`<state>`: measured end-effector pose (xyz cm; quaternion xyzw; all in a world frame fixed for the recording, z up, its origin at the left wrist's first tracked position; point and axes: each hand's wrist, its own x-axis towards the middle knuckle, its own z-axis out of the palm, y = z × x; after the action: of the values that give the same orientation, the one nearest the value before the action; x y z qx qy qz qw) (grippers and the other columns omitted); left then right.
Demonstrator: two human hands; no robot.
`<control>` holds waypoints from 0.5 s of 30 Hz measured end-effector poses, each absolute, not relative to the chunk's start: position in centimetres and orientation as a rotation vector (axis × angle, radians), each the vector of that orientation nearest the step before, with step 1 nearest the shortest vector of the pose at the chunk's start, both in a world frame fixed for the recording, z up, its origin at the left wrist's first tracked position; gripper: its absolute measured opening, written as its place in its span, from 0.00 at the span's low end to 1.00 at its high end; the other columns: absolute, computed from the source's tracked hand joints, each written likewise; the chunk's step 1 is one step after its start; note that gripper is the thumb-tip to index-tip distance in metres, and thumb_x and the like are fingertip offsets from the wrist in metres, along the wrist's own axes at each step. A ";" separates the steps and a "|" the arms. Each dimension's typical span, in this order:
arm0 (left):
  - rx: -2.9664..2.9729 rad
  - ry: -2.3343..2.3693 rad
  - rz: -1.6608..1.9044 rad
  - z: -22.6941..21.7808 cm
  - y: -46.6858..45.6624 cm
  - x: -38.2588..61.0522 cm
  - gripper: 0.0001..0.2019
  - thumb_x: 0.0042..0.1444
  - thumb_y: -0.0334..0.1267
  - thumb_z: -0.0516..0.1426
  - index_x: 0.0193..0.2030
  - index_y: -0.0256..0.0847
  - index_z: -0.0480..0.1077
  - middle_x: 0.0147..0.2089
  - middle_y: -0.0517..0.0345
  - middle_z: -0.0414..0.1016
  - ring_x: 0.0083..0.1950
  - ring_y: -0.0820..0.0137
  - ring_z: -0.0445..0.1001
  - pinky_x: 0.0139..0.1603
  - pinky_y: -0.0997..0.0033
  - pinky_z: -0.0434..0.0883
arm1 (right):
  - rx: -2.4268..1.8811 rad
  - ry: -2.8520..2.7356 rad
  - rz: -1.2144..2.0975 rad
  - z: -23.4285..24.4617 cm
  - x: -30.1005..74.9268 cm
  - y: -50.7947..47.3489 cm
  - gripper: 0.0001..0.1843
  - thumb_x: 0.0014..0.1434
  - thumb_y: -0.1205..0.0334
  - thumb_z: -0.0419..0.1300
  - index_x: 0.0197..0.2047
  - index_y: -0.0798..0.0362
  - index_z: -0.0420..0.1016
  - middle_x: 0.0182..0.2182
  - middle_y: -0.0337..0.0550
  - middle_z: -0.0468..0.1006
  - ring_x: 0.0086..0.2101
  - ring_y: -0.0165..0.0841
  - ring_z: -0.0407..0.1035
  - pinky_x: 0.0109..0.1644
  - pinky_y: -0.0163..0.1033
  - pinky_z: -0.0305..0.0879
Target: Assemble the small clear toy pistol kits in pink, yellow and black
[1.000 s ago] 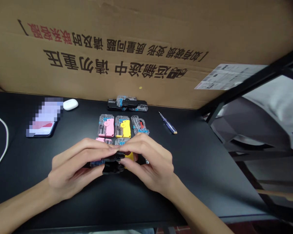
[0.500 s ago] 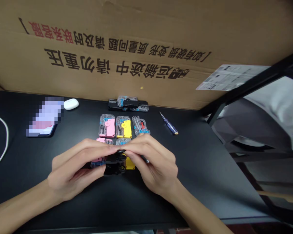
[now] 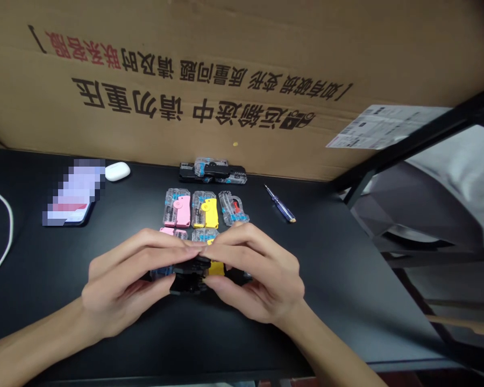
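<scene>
My left hand [image 3: 123, 282] and my right hand [image 3: 258, 274] meet over a black plastic cartridge clip [image 3: 189, 282], and their fingers close on it from both sides. Most of it is hidden by my fingers. Just beyond my hands lie a pink-clipped clear cartridge [image 3: 167, 231] and a clear cartridge [image 3: 205, 234]. A yellow part [image 3: 216, 268] shows under my right fingers. Farther back, a pink-clipped cartridge [image 3: 177, 208], a yellow-clipped cartridge [image 3: 205, 209] and a red-marked clear cartridge [image 3: 233, 208] stand in a row. Behind them lies a black-clipped cartridge [image 3: 212, 171].
A screwdriver [image 3: 281, 205] lies to the right on the black table [image 3: 339, 269]. To the left are a pixelated phone [image 3: 73, 193], a white earbud case [image 3: 117, 171] and a white cable [image 3: 2, 231]. A cardboard box [image 3: 185, 91] stands behind; a black frame [image 3: 423, 137] is at right.
My right hand has shifted slightly to the right, and more of the yellow part shows beneath it. The black piece stays between my hands, and the view has drifted slightly.
</scene>
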<state>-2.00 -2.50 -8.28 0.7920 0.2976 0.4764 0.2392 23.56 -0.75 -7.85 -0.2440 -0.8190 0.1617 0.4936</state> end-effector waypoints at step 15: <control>2.070 0.772 1.328 -8.9 -2.3 -1.8 0.16 0.72 0.30 0.69 0.63 0.48 0.83 0.53 0.49 0.92 0.53 0.60 0.92 0.54 0.62 0.91 | -0.652 -2.051 0.409 -7.9 24.1 -0.8 0.11 0.76 0.69 0.70 0.58 0.50 0.88 0.46 0.48 0.87 0.41 0.36 0.85 0.44 0.41 0.87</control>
<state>-1.75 -2.32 -8.91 0.7714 0.2878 0.4947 0.2782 24.12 -0.75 -7.93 -0.2644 -0.8325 0.1659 0.4577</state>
